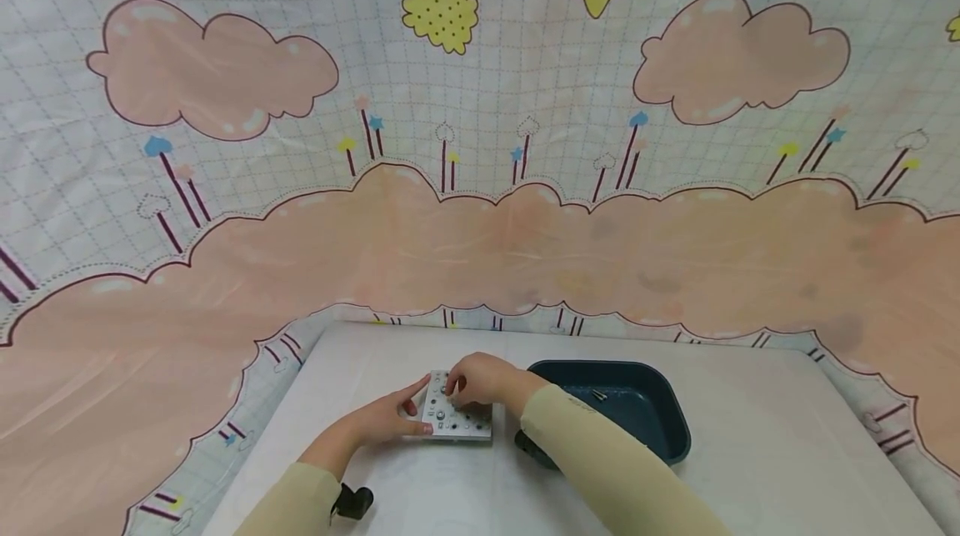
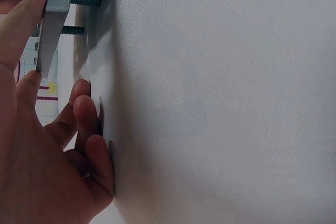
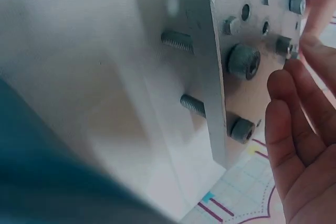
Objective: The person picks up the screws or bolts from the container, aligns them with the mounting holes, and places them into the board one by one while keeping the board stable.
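A silvery metal plate (image 1: 467, 428) with holes and socket-head screws stands a little above the white table, on screw shanks (image 3: 178, 41) that stick out underneath. My left hand (image 1: 384, 418) holds its left edge, thumb at the near corner and index finger at the far one; the other fingers curl loosely near the table. Over the plate's upper part, my right hand (image 1: 483, 378) has thumb and fingertips together at a small screw (image 3: 293, 55). Large socket-head screws (image 3: 244, 62) sit in the plate beside these fingers. The fingertips partly hide the small screw.
A dark blue tray (image 1: 671, 411) stands right of the plate, partly behind the right forearm, with a few small brass-coloured pieces (image 1: 599, 395) inside. Black wrist mounts (image 1: 352, 502) sit at the sleeves. A patterned cloth (image 1: 480, 252) hangs behind the table.
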Tool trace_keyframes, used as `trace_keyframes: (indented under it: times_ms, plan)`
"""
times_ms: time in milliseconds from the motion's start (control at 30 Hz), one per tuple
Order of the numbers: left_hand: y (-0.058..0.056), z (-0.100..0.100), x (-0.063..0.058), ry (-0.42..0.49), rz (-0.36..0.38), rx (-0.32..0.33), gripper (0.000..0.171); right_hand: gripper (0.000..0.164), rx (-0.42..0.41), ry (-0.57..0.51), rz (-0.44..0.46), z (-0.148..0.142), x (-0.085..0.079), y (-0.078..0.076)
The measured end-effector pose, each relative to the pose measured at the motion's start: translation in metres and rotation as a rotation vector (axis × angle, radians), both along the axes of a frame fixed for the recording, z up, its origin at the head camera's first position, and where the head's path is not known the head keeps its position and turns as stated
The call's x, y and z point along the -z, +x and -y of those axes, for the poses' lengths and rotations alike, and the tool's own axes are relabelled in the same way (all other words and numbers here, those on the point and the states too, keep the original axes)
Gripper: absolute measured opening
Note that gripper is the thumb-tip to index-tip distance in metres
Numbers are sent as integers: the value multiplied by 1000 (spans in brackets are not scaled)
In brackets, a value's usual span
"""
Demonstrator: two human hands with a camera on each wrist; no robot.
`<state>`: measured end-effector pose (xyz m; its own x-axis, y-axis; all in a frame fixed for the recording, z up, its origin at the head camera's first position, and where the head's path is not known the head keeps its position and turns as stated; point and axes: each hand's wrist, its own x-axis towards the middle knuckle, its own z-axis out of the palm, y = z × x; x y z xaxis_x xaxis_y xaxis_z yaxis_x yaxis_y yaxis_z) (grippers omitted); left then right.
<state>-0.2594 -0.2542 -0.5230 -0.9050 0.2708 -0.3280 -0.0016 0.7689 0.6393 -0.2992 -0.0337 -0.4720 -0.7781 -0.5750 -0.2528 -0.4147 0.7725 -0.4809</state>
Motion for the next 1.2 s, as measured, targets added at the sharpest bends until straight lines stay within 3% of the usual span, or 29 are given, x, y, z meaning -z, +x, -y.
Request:
trace_keyframes:
  times_ms: [367,600,967,1200]
  plan:
    - [-1,1,5,-14,-9,-3,96,17,-1,-220,64,-40,-14,-8]
    - [0,5,5,5,-24,3,97,19,37,-304,67,-83,-19,-13]
    - [-3,1,4,16,-23,25,98,24,101,-292,37,-192,-4,-10]
    - [-1,0,2,5,-7,21,100,25,133,-270,72,-221,3,-4]
